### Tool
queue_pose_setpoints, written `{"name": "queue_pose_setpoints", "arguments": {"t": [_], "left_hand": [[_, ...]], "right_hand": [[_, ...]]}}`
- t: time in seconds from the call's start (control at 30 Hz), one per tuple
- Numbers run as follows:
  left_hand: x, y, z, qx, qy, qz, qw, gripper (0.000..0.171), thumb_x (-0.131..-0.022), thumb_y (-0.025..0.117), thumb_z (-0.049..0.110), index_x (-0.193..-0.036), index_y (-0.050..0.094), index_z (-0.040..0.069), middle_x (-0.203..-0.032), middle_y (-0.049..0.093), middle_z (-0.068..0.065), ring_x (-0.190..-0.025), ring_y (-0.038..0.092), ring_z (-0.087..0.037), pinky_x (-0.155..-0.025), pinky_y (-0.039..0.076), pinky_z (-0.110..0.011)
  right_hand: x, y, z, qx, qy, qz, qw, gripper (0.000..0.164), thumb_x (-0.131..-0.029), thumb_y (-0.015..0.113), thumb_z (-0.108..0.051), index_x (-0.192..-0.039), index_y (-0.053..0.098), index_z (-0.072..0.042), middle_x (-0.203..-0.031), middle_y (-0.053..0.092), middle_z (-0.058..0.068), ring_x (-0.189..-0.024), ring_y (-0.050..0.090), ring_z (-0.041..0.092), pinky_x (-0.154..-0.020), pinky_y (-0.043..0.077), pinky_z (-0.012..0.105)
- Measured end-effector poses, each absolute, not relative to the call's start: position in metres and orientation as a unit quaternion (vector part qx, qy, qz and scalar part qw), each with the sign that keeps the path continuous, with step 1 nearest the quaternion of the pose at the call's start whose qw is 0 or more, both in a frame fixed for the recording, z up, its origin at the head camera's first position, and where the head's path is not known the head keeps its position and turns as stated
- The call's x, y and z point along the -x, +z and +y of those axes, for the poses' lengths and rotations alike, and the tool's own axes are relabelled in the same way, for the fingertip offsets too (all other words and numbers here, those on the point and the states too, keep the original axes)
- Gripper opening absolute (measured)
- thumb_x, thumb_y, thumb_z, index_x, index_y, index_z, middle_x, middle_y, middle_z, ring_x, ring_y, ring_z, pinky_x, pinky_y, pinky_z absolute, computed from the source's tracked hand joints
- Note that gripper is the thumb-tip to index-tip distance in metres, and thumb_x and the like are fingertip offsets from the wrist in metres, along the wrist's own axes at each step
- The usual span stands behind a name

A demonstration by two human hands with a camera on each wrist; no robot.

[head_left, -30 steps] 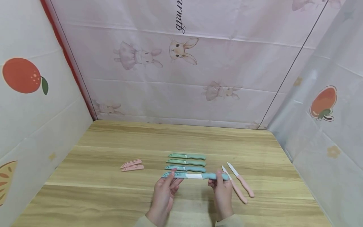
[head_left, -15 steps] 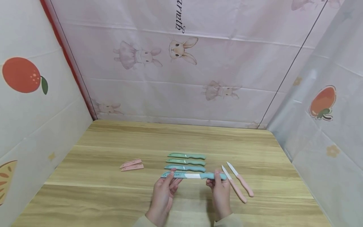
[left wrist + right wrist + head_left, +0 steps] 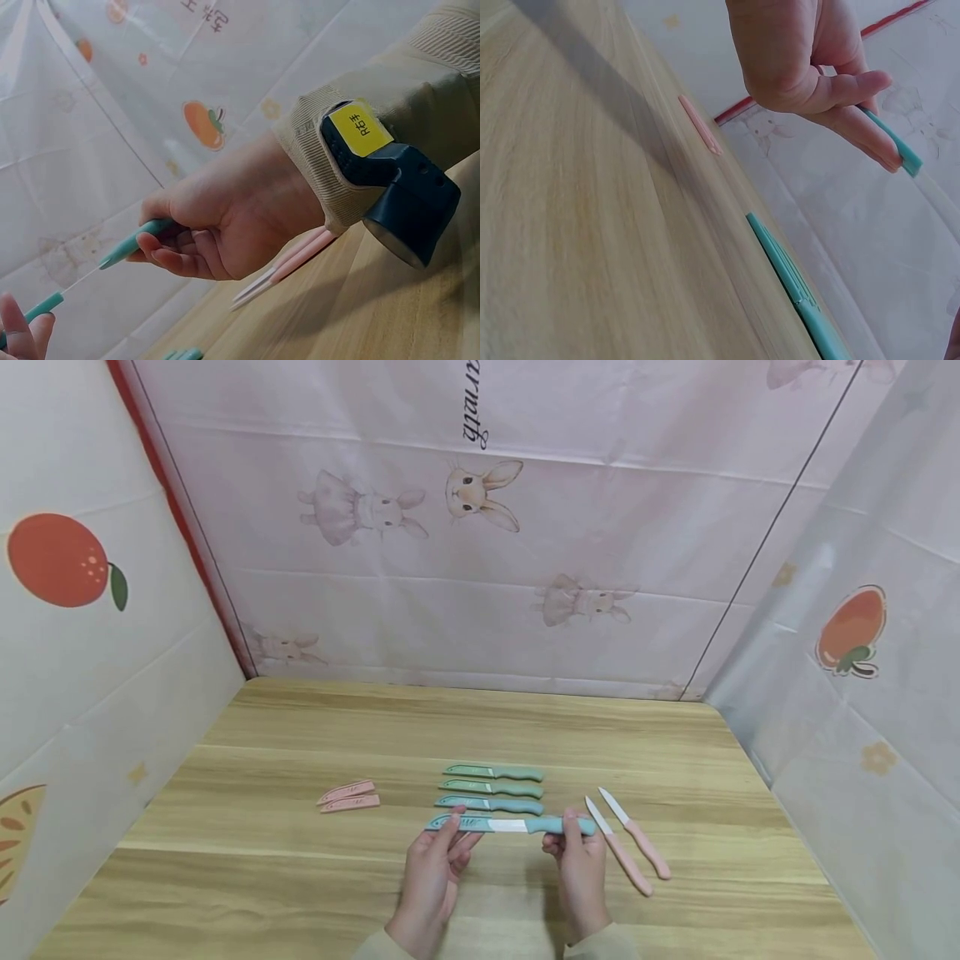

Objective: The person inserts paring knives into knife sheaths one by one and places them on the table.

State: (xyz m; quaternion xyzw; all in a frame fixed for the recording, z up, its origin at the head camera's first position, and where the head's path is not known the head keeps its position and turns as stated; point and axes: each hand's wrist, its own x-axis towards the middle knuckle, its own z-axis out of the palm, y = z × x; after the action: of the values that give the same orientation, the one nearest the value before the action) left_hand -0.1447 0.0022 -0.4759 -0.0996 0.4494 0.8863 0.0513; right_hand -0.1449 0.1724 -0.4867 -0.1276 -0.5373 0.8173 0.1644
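Note:
My left hand (image 3: 435, 868) pinches a teal blade sheath (image 3: 471, 823) between thumb and fingers. The handle of a teal knife (image 3: 555, 826) is gripped by my right hand (image 3: 582, 868), also seen in the left wrist view. Part of the white blade (image 3: 510, 826) shows between sheath and handle; its tip sits inside the sheath. Both are held in front of a stack of sheathed knives: a blue one (image 3: 495, 806) nearest, then two green ones, the middle (image 3: 495, 788) and the far (image 3: 495, 772). In the right wrist view, the sheath (image 3: 892, 141) lies between my left fingers.
Two pink knives (image 3: 633, 835) with bare white blades lie to the right of my right hand. Two pink sheaths (image 3: 350, 797) lie at left. The wooden table (image 3: 247, 868) is bounded by printed curtains at the back and sides.
My right hand has moved slightly left with the knife, so less white blade shows outside the sheath. My left hand stays nearly in place.

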Motion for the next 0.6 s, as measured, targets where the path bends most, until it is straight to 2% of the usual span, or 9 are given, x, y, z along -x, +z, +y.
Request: {"name": "queue_pose_setpoints", "arguments": {"t": [0.27, 0.6], "left_hand": [[0.1463, -0.4769, 0.0029, 0.107, 0.889, 0.443, 0.048, 0.031, -0.097, 0.050, 0.016, -0.120, 0.051, -0.005, -0.118, 0.057, -0.024, -0.089, 0.067, -0.016, -0.055, 0.050, -0.011], [0.1469, -0.4776, 0.0014, 0.117, 0.886, 0.446, 0.053, 0.037, -0.097, 0.052, 0.021, -0.123, 0.050, -0.004, -0.117, 0.059, -0.021, -0.090, 0.067, -0.016, -0.056, 0.050, -0.012]], "right_hand": [[0.1455, -0.4872, 0.1710, 0.135, 0.811, -0.547, 0.160, 0.024, -0.101, 0.039, -0.013, -0.080, 0.045, -0.005, -0.061, 0.054, -0.001, -0.054, 0.051, 0.007, -0.052, 0.047, 0.017], [0.1456, -0.4899, 0.1680, 0.148, 0.805, -0.553, 0.156, 0.027, -0.101, 0.041, -0.016, -0.075, 0.046, -0.007, -0.058, 0.049, -0.001, -0.052, 0.046, 0.008, -0.049, 0.039, 0.017]]}}
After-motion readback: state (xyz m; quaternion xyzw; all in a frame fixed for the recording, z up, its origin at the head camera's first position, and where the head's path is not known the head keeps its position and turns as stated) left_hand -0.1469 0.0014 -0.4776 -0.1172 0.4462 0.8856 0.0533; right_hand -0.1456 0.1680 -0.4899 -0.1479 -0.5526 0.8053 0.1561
